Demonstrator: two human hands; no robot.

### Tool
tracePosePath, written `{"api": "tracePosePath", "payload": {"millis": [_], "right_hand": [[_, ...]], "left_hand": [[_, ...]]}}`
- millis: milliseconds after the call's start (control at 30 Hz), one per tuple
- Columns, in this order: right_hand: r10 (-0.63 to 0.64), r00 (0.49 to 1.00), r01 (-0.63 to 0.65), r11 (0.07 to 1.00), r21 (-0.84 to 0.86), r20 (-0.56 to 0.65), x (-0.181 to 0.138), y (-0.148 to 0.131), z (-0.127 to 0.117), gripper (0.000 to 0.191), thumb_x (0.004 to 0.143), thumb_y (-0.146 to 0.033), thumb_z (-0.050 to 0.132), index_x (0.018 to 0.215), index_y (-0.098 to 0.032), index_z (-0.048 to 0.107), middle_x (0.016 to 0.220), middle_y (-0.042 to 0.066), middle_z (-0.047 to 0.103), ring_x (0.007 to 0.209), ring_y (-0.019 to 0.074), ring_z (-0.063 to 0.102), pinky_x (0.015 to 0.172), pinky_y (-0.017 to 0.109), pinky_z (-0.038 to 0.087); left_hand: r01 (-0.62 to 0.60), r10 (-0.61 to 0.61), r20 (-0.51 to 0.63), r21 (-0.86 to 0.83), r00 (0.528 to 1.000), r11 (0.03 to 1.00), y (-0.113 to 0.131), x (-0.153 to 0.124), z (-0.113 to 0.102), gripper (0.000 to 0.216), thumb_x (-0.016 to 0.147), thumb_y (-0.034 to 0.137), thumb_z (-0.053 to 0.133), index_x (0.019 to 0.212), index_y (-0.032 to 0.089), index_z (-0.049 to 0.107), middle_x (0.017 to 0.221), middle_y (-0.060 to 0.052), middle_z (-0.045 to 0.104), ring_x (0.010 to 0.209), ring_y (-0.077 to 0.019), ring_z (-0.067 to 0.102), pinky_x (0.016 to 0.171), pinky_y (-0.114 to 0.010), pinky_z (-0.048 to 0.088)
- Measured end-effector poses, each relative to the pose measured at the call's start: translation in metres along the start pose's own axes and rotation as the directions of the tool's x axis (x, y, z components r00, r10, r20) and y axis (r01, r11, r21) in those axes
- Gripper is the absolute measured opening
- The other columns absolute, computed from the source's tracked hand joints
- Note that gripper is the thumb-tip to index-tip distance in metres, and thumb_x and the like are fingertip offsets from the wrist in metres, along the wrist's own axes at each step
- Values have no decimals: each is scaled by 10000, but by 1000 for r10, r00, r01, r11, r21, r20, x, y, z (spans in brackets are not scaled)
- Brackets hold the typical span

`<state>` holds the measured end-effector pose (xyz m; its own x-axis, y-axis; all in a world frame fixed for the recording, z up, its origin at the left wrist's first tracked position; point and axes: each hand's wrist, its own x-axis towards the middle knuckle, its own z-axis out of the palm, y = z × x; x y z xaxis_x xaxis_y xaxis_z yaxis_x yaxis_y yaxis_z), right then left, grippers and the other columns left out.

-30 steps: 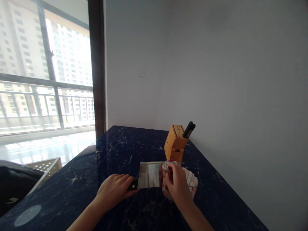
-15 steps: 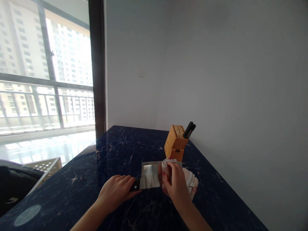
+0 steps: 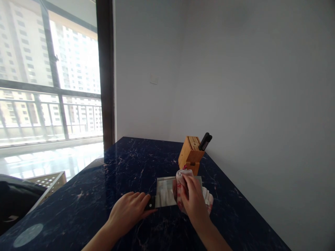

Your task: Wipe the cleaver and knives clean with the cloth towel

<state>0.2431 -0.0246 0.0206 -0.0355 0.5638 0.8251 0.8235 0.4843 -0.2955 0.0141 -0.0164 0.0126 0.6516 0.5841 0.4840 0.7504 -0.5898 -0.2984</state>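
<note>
My left hand (image 3: 132, 207) is wrapped round the black handle of a cleaver (image 3: 165, 192), whose broad shiny blade points right. A folded white cloth with red marks (image 3: 181, 179) is pinched in my right hand (image 3: 195, 200) and lies against the blade's face. The cloth and fingers cover the middle of the blade; its far corner shows beyond them. More of the cloth hangs out to the right of my right hand. Just behind the blade stands a wooden knife block (image 3: 188, 155) with black handles (image 3: 205, 141) sticking out at its upper right.
The dark blue marbled table (image 3: 136, 157) runs back to a grey wall (image 3: 235, 87). A pale round patch (image 3: 28, 235) marks its front left. Left of the table are a lattice-sided crate (image 3: 51, 184), a black item (image 3: 18, 198) and a large window (image 3: 49, 76).
The cleaver and my left hand have shifted slightly right. My right hand keeps the cloth on the blade, nearly in the same spot. The knife block has not moved on the table.
</note>
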Motion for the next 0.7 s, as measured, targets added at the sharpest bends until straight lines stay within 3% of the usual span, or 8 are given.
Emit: {"api": "tracePosePath", "payload": {"millis": [133,333,400,567,700], "right_hand": [[31,1000,-31,999,25,1,-2,3,3,295,828,-175,434,1120,-209,458,1047,89,540,1006,219,517,855,418,458],[-79,969,55,993,107,235,-10,-23,9,362,796,-85,416,1130,-222,440,1070,70,529,1070,207,470,911,414,419],[-63,974,43,994,95,216,-8,-19,7,355,787,-80,419,1113,-219,445,1050,72,532,1046,210,484,891,415,432],[24,999,-25,999,28,38,-2,7,3,311,776,-113,449,1071,-211,457,1019,84,542,984,227,520,835,441,458],[21,994,-25,999,41,109,-5,-2,5,322,766,-96,449,1065,-214,461,1013,75,545,977,213,528,832,403,470]], "left_hand": [[7,-7,24,-2,1000,1000,1,-1,2,353,849,495,378,838,205,579,680,-11,624,604,-177,600,553,-279,412],[-12,12,47,-7,999,1000,2,-1,3,332,843,485,401,835,204,578,675,-7,621,594,-182,595,545,-283,404],[-1,1,41,-19,999,1000,2,-1,2,339,843,490,396,821,204,577,674,-7,620,597,-182,596,546,-282,403],[35,-35,13,-35,999,999,0,-1,4,353,846,498,381,803,206,575,666,-7,622,591,-179,597,547,-279,402],[59,-58,23,-36,998,998,0,-2,6,342,841,498,394,797,208,570,655,-3,620,588,-181,598,544,-276,404]]}}
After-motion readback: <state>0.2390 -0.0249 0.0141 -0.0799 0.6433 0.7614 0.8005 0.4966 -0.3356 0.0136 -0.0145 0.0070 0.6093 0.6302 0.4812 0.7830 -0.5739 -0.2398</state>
